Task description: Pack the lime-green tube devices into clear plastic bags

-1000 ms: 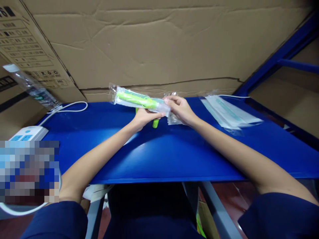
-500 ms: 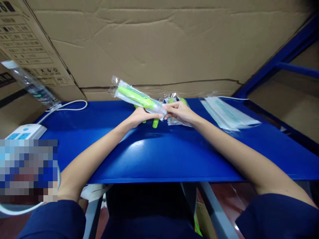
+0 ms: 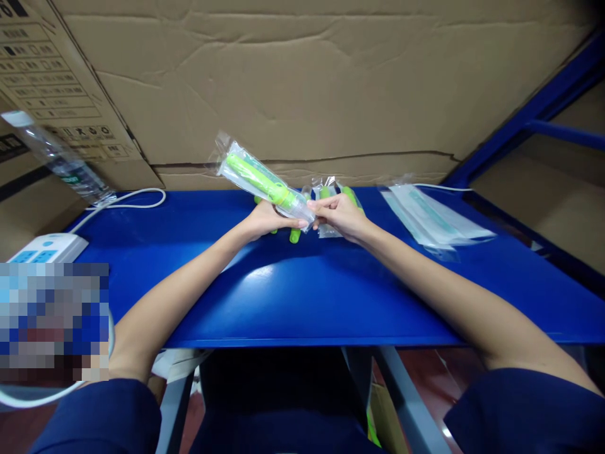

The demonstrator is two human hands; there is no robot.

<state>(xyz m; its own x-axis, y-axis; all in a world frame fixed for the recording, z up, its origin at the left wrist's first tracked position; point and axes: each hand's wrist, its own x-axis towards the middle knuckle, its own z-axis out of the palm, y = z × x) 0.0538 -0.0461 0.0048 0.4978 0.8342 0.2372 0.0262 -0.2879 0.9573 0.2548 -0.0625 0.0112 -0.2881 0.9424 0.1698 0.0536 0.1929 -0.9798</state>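
A clear plastic bag holds a bright green tube with a clear end. It slants up to the left above the table. My left hand is closed around the lower part of the bag from beneath. With a pinch, my right hand grips the bag's lower right end. Under the hands lies a loose green tube, partly hidden. Behind my right hand rests another bag with green pieces, partly covered by the fingers.
Flat clear packets with white and pale green contents lie on the right of the blue table. To the left are a clear bottle, a white power strip and a cable. A cardboard wall stands behind.
The bag's upper left end has risen a little, so the bag tilts more steeply. Both hands keep their hold in nearly the same place.
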